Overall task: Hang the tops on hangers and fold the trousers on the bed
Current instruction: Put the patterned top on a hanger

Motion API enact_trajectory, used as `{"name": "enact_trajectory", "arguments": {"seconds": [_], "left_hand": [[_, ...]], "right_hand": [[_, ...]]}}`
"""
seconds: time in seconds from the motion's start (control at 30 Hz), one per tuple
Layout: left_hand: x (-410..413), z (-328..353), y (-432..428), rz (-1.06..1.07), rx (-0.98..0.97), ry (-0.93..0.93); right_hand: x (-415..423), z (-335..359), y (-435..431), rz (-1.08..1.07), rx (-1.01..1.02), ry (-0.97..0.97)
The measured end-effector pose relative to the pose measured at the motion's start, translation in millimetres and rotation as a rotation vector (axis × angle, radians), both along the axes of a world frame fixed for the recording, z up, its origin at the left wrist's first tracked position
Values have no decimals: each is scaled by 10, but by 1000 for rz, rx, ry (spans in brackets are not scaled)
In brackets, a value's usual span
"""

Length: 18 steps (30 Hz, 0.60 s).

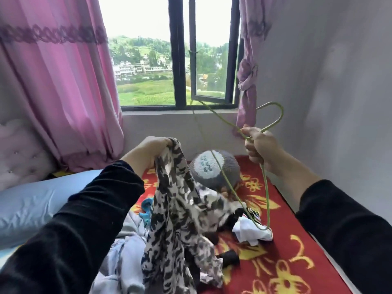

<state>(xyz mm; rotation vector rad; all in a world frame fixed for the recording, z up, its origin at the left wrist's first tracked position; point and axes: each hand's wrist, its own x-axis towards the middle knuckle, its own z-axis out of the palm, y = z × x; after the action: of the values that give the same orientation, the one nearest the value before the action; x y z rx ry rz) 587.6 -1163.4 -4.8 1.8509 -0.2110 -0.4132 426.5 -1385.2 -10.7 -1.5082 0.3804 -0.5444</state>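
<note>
The left hand point(152, 149), in a black sleeve, was clenched round the top edge of a thin black, white and grey blotch-patterned top point(176, 219). The top hung from that grip above the bed, its lower folds falling onto the clothes below; which part of the garment the fingers held was hard to tell. To its right, a bent green wire hanger point(267, 200) was held up with its hook highest. The right hand point(261, 147) grasped it just below the hook, and its lowest corner reached down to a crumpled white garment point(248, 232).

On the bed, a pale blue pillow point(31, 204) lay at the left, beside a loose pile of pale blue and grey clothes point(127, 251). A round grey knitted plush point(214, 168) sat behind the top. The red bed cover with yellow flowers point(297, 251) spread to the right.

A padded pink headboard point(19, 153) stood far left under a long pink curtain point(63, 81). The black-framed window point(178, 60) showed green hills and houses. A knotted mauve curtain point(248, 81) hung beside the plain grey wall point(328, 81).
</note>
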Motion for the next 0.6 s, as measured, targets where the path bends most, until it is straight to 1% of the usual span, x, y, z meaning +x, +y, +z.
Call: {"name": "enact_trajectory", "arguments": {"seconds": [0.13,0.23,0.3,0.43,0.57,0.6], "left_hand": [[48,-38,15,56,-11,0],[130,-47,41,100,59,-50],[196,-45,65,131,52,-77],[266,-74,106,143,4,-78],[163,-95,31,123,48,-199],[106,-92,0,114,49,-232]], "right_hand": [[-115,-77,-59,149,38,96],[-176,-152,-90,235,59,205],[-204,-214,-111,284,67,288],[-232,-316,-127,335,-1,436],[-147,-326,33,329,0,424],[-111,-328,105,297,-50,419]]}}
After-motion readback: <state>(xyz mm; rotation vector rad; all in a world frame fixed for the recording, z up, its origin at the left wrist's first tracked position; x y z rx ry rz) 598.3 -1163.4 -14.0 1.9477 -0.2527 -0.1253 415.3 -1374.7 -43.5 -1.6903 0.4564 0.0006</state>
